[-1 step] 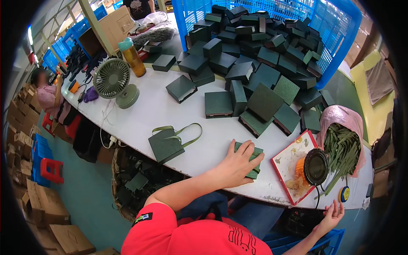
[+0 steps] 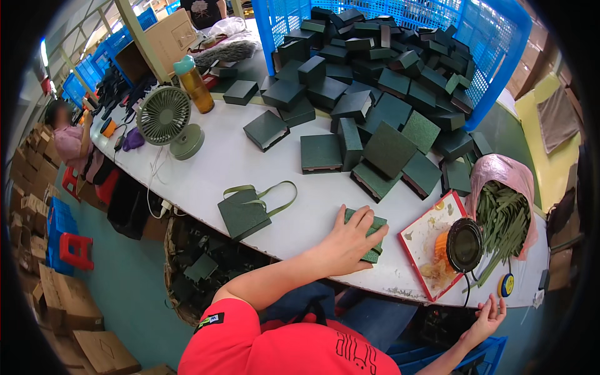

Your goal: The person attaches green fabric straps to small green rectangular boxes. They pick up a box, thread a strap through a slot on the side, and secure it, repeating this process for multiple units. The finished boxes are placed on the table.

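My left hand (image 2: 351, 245) lies over a small dark green box (image 2: 380, 223) at the table's near edge, its fingers wrapped across the top; a narrow band shows on the box, and much of it is hidden. Off the table's right front edge, my right hand (image 2: 487, 320) is palm up, with loosely curled fingers apart and nothing visible in them. To the left on the white table (image 2: 206, 181) lies another green box (image 2: 242, 217) with two ribbon loops. Right of the held box is a red-rimmed tray (image 2: 409, 250) with brownish residue, bearing an orange pot (image 2: 441, 247) beside a black round disc (image 2: 465, 245).
Many green boxes (image 2: 390, 150) spill out of a blue crate (image 2: 500, 69). A pink bag (image 2: 494, 165) of green ribbon strips and a yellow-blue round object (image 2: 507, 285) are at right. A fan (image 2: 165, 115) and bottle (image 2: 195, 87) stand back left. A person (image 2: 69, 134) sits far left.
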Available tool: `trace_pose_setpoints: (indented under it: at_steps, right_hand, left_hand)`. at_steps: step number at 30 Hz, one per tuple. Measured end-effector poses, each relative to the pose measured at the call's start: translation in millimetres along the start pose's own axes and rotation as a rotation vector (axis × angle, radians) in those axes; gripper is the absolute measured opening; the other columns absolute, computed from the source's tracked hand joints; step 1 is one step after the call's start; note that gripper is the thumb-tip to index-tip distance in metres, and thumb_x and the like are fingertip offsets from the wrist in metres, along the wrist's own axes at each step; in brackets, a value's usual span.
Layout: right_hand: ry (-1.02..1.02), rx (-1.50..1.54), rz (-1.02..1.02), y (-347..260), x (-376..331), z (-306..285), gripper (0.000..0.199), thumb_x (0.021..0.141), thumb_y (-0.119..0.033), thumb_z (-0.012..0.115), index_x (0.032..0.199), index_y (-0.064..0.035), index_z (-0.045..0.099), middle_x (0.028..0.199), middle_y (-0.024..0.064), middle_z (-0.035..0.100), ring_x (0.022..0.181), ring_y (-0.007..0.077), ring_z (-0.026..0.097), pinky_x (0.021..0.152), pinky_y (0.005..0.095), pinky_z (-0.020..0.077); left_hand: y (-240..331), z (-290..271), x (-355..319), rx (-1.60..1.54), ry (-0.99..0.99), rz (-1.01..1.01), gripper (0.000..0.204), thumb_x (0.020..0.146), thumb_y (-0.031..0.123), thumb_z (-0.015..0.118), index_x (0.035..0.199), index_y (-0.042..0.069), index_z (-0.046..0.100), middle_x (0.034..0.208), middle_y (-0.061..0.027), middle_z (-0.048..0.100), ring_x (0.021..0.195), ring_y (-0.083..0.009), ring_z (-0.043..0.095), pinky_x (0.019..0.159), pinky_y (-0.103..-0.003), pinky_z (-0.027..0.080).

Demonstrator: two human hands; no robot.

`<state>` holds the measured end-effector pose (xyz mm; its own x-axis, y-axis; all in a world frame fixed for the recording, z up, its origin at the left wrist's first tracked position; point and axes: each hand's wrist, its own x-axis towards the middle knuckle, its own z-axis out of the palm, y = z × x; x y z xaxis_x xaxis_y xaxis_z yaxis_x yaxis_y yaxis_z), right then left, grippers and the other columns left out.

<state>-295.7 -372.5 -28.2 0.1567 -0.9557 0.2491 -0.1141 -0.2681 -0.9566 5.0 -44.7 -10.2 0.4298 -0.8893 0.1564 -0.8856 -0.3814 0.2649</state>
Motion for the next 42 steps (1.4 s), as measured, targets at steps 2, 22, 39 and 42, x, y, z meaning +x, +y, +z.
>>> trace_pose_setpoints:
  at_steps: [2, 22, 39, 42]
  right_hand:
    - [0.001, -0.007, 0.043, 1.9, -0.9, -3.3, 0.036, 0.100, -0.008, 0.065, 0.133, -0.0023, 0.051, 0.115, 0.0104, 0.072, 0.078, 0.0092, 0.062, 0.067, 0.0181, 0.0473]
    - [-0.180, -0.552, -0.301, -7.8, -3.1, 14.2, 0.019, 0.087, 0.002, 0.069, 0.106, -0.0027, 0.071, 0.107, 0.0114, 0.068, 0.098, 0.0277, 0.062, 0.077, 0.0356, 0.0535]
    - [-0.744, -0.933, -0.799, -21.0, 44.4, 16.3, 0.013, 0.081, -0.005, 0.072, 0.091, -0.0062, 0.064, 0.106, 0.0096, 0.058, 0.099, 0.0298, 0.059, 0.087, 0.0404, 0.0506]
    - [-0.734, -0.881, -0.821, -25.3, 43.8, 16.9, 0.011, 0.082, -0.006, 0.071, 0.086, -0.0053, 0.061, 0.107, 0.0094, 0.060, 0.100, 0.0296, 0.059, 0.089, 0.0417, 0.0496]
  left_hand:
    - [-0.3, -0.3, 0.7, -0.009, -0.008, 0.000, 0.088, 0.078, 0.042, 0.082, 0.149, 0.008, 0.043, 0.141, -0.0308, 0.039, 0.141, -0.0459, 0.032, 0.107, -0.073, 0.032]
    - [13.5, -4.0, 11.7, -0.080, 0.012, -0.047, 0.087, 0.069, 0.027, 0.089, 0.144, 0.007, 0.050, 0.146, -0.0251, 0.038, 0.136, -0.0441, 0.039, 0.114, -0.061, 0.028]
    - [13.1, -3.1, 11.3, -0.043, 0.016, -0.045, 0.090, 0.068, 0.021, 0.090, 0.148, 0.009, 0.048, 0.149, -0.0242, 0.037, 0.135, -0.0455, 0.038, 0.114, -0.051, 0.034]
    - [13.1, -3.7, 11.6, -0.039, 0.014, -0.047, 0.091, 0.068, 0.021, 0.090, 0.147, 0.009, 0.049, 0.149, -0.0242, 0.037, 0.135, -0.0455, 0.038, 0.113, -0.051, 0.034]
